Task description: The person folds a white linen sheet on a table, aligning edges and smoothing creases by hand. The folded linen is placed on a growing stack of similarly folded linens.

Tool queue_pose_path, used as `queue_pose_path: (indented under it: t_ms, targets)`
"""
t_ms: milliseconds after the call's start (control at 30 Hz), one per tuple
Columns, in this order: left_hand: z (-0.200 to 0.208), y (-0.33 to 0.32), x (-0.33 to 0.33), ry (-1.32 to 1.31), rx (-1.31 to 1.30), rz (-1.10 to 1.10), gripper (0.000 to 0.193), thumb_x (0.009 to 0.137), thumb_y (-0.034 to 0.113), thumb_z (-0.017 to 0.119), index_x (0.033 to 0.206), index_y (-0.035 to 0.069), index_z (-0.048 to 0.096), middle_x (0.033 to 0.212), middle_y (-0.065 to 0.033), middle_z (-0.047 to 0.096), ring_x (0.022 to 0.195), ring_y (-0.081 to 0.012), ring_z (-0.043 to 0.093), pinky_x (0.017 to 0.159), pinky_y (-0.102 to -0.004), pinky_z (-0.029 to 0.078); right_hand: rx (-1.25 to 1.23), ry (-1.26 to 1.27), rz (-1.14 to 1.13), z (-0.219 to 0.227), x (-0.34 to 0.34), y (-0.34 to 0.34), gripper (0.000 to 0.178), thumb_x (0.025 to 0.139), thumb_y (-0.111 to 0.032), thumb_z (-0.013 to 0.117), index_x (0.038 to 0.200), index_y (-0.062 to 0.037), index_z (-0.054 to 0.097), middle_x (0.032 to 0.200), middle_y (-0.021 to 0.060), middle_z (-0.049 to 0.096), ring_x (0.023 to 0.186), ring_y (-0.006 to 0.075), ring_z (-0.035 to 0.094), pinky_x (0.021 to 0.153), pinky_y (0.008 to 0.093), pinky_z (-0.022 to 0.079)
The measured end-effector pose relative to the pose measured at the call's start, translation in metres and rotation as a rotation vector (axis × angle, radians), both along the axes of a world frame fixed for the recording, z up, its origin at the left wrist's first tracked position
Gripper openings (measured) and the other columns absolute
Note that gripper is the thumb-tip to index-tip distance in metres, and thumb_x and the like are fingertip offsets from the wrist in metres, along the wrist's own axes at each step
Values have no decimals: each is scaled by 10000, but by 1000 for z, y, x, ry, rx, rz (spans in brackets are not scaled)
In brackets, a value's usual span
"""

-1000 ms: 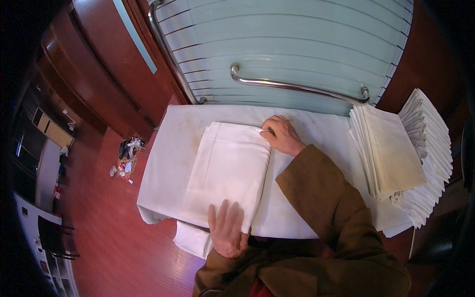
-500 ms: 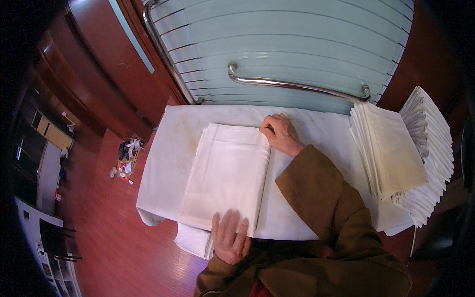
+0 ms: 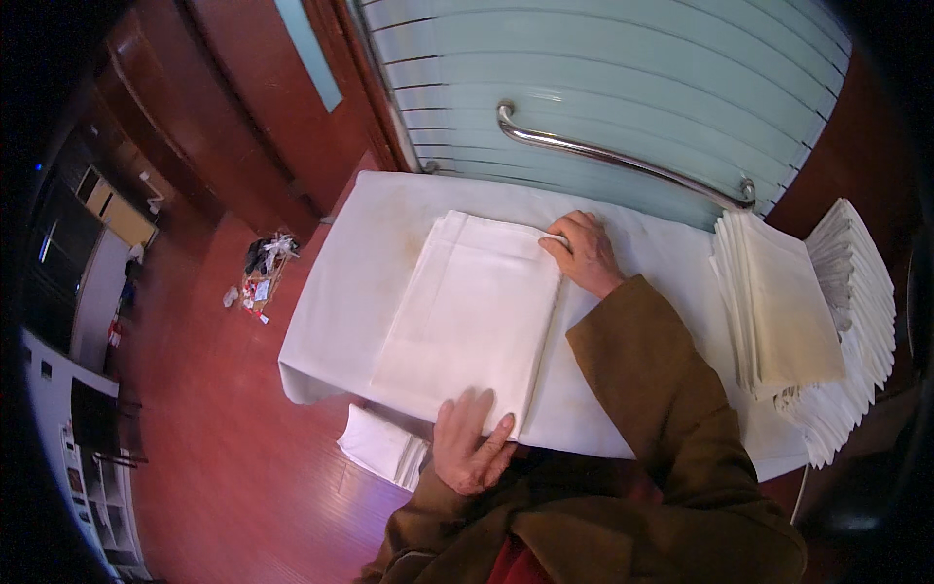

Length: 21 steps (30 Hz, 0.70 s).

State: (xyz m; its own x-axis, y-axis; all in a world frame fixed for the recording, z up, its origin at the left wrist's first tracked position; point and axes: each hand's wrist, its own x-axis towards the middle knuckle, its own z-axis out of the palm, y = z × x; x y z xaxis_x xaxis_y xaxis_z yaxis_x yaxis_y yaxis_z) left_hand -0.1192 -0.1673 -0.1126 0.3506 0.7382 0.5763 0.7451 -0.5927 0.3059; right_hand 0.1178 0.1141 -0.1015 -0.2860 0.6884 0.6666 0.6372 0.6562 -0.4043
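Table (image 3: 632,409); cloth (image 3: 467,321) under both hands (image 3: 472,453)

White folded cloth pressed flat under two bare hands on a cloth-covered table.

The large folded white cloth (image 3: 472,316) is pinned at its near corner under the spread fingers of the left hand (image 3: 470,446), and its far right corner is touched by the fingertips of the right hand (image 3: 584,253). A stack of folded white napkins (image 3: 793,311) is seen well to the right of the right-hand fingers, on the white-covered table (image 3: 360,263).

A stack of folded white cloths (image 3: 793,321) sits right, a steel rail (image 3: 623,156) behind.
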Motion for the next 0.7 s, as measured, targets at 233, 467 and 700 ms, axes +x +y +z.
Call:
queue_pose_path:
  t_ms: [233, 467, 700]
  targets:
    - [6, -25, 1, -187, -11, -12, 512, 836, 169, 770, 1276, -26, 597, 1301, -265, 588, 1231, -427, 576, 1016, -528, 467, 19, -11, -9, 2, 0, -1, 173, 863, -201, 730, 909, -50, 659, 930, 125, 639, 892, 351, 586, 816, 458, 462]
    - [16, -18, -6, -1431, -528, 358, 346, 1024, 197, 613, 1241, -62, 537, 1013, -126, 669, 866, -214, 699, 714, -316, 574, -84, -18, -17, 1, 4, 1, 183, 905, -179, 692, 984, -21, 642, 974, 142, 656, 928, 339, 602, 833, 443, 475]
    - [44, 2, -37, -1636, -895, 383, 293, 977, 289, 660, 873, 15, 645, 770, -70, 659, 603, -152, 620, 512, -256, 460, -125, 0, -206, 5, 8, -18, 292, 880, -170, 706, 1115, -26, 609, 1043, 170, 661, 979, 353, 601, 901, 461, 463]
